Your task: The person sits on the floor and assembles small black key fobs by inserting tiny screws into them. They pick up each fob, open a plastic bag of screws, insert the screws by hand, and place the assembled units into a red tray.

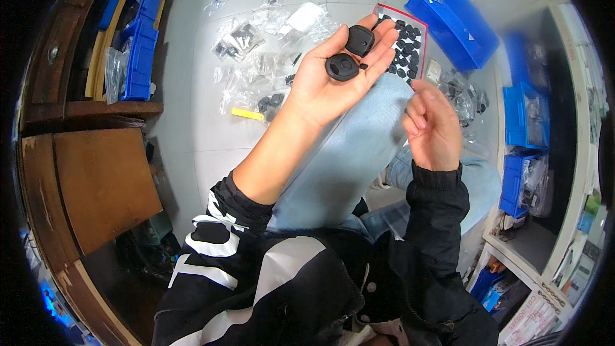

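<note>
My left hand (320, 83) is held palm up with its fingers stretched out, bearing two rounded black key fob shells. The nearer key fob shell (341, 67) shows button shapes and lies on the palm; the farther key fob shell (360, 41) rests on the fingers. A tiny black piece (363, 66) sits beside the nearer one. To the right, above my knee, my right hand (434, 118) has curled fingers. Whether anything is pinched in its fingertips is hidden. Just beyond it lies a shallow red-rimmed box (425, 33) holding several small black parts, partly covered by my left hand and knee.
Clear plastic bags (240, 40) of parts and a yellow strip (247, 114) lie on the grey floor. A blue bin (458, 25) stands at the far right. Shelves with blue bins (525, 115) flank the right; a wooden cabinet (102, 186) flanks the left.
</note>
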### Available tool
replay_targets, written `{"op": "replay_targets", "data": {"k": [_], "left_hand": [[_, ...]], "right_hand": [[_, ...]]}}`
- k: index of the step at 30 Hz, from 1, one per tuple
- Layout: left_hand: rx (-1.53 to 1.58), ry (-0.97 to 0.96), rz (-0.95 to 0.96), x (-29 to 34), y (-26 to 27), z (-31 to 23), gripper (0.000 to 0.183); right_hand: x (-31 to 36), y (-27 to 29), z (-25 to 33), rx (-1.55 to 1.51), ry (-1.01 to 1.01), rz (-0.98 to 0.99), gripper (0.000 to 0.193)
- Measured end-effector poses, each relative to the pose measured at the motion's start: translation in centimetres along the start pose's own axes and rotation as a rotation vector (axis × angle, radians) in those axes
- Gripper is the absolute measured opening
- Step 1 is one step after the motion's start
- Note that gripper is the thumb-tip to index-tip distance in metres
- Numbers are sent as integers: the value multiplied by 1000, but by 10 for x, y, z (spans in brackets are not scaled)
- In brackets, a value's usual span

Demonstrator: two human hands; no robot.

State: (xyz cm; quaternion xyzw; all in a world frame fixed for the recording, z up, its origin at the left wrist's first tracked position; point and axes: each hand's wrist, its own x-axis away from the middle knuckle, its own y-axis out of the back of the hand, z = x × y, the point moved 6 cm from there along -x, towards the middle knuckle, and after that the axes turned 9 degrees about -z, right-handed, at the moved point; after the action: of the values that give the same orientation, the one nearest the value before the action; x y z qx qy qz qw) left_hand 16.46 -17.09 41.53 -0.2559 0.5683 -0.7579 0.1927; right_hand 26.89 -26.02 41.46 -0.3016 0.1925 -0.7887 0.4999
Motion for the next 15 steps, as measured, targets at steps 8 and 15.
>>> {"op": "replay_targets", "data": {"k": [8,15], "left_hand": [[78,-35,73,12,9,4,28],[-6,-52,-1,21,23,5,25]], "right_hand": [[7,-36,-12,546,241,-134,14],[11,-43,-15,825,389,-145,16]]}}
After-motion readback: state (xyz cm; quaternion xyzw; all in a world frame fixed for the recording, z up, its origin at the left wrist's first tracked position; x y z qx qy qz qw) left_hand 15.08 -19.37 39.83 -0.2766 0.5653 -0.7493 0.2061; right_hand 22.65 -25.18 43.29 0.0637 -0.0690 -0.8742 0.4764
